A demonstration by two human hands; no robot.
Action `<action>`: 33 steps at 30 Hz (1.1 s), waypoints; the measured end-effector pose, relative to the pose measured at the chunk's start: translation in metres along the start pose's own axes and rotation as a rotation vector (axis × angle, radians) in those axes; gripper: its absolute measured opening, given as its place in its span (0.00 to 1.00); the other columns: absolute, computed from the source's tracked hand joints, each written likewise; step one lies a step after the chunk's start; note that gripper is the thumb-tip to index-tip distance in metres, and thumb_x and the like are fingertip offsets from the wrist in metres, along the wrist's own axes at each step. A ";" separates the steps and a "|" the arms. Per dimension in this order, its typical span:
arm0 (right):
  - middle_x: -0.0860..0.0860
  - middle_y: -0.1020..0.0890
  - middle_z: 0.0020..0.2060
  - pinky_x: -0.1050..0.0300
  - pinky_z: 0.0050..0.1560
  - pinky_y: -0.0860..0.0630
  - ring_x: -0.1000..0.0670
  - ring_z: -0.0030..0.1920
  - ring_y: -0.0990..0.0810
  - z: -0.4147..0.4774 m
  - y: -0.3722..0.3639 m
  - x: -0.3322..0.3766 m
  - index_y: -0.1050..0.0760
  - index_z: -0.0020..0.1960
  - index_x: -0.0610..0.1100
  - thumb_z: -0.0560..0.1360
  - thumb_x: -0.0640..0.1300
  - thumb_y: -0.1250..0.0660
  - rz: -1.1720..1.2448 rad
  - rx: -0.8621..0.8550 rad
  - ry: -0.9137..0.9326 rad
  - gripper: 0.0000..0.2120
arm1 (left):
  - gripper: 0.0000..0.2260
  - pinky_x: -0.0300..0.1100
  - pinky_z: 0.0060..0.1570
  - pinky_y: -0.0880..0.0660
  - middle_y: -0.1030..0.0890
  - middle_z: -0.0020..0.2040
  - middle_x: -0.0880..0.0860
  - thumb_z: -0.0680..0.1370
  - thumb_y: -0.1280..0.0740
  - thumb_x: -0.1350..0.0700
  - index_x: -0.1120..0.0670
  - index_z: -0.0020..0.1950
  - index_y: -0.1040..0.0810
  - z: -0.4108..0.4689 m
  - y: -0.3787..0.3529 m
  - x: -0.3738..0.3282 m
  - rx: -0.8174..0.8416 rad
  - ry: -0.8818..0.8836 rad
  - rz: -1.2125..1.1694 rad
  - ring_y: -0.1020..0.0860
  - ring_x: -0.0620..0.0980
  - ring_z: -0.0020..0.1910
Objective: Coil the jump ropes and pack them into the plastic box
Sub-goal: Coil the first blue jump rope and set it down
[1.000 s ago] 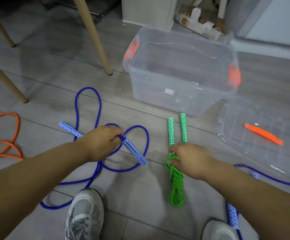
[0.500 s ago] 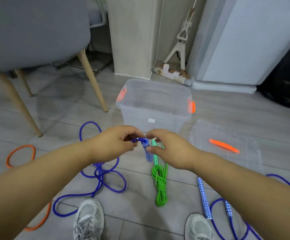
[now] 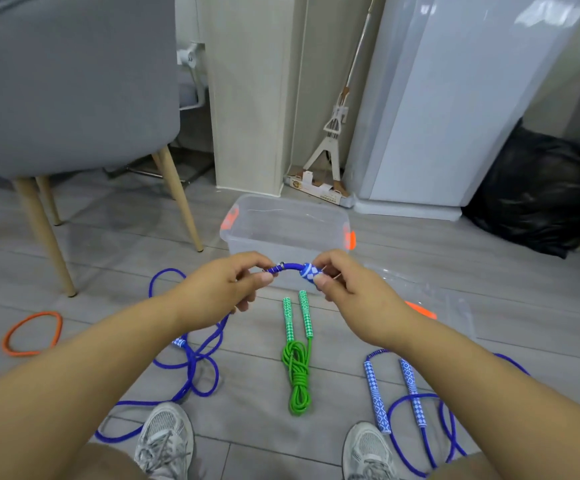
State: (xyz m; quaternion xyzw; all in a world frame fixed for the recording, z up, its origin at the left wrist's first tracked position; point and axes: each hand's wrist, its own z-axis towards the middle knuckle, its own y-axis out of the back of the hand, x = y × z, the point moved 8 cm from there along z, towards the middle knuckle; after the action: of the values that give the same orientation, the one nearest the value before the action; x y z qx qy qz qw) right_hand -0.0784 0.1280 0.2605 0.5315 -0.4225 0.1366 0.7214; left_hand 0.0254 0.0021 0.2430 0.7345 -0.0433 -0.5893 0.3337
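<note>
Your left hand (image 3: 222, 292) is pinching the blue jump rope (image 3: 288, 265) between thumb and curled fingertips, right where the cord leaves its handle (image 3: 310, 271). Your right hand (image 3: 345, 287) is curling round that handle's patterned end, thumb pressing beneath. Most of the handle is hiding inside your right palm, so its length is not showing. From your left fist the cord is hanging behind your forearm and lying in loose loops on the floor, with its other handle (image 3: 179, 342) peeking out beside your arm.

The plastic box (image 3: 247, 233) is standing uncovered just beyond your knuckles, and both hands are partly covering its front wall. Its clear lid (image 3: 455, 306) is lying to the right, hard to make out, with your right wrist cutting off its orange clip (image 3: 423, 311).

The green jump rope (image 3: 297, 370) is lying bundled below your hands. A second blue rope (image 3: 410, 410) is sprawling to the right and an orange rope (image 3: 32, 336) to the left. Print on the cardboard (image 3: 319, 188) behind the box is too small to read.
</note>
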 end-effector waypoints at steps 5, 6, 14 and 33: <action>0.56 0.27 0.42 0.73 0.40 0.35 0.61 0.40 0.29 -0.018 -0.002 -0.001 0.29 0.55 0.62 0.79 0.50 0.41 -0.046 0.024 -0.012 0.09 | 0.11 0.35 0.43 0.23 0.23 0.48 0.47 0.73 0.28 0.60 0.46 0.51 0.22 -0.015 -0.002 0.003 0.011 0.021 0.243 0.22 0.42 0.41; 0.56 0.26 0.46 0.74 0.43 0.35 0.61 0.44 0.28 -0.020 -0.003 -0.001 0.29 0.58 0.63 0.78 0.52 0.41 -0.087 0.036 -0.003 0.11 | 0.07 0.33 0.43 0.25 0.23 0.48 0.48 0.73 0.29 0.59 0.49 0.49 0.20 -0.018 -0.003 0.002 0.001 0.014 0.276 0.22 0.41 0.41; 0.55 0.21 0.52 0.57 0.55 0.29 0.54 0.53 0.25 -0.031 -0.029 0.009 0.28 0.62 0.57 0.79 0.55 0.44 -0.249 0.164 0.100 0.14 | 0.07 0.32 0.38 0.28 0.22 0.38 0.48 0.77 0.33 0.51 0.47 0.54 0.22 -0.030 -0.028 -0.001 0.060 -0.014 0.281 0.23 0.44 0.36; 0.52 0.21 0.47 0.56 0.51 0.27 0.50 0.47 0.23 -0.031 -0.044 -0.021 0.29 0.61 0.50 0.77 0.54 0.39 -0.392 0.292 -0.027 0.15 | 0.10 0.46 0.47 0.21 0.19 0.41 0.57 0.76 0.40 0.69 0.59 0.41 0.23 -0.015 0.005 0.009 -0.366 0.075 -0.453 0.19 0.51 0.40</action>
State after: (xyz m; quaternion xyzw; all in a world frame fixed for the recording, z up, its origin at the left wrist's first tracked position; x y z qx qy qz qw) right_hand -0.0482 0.1436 0.2137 0.7036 -0.2968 0.0464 0.6440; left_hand 0.0433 0.0006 0.2400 0.6744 0.2412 -0.6193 0.3217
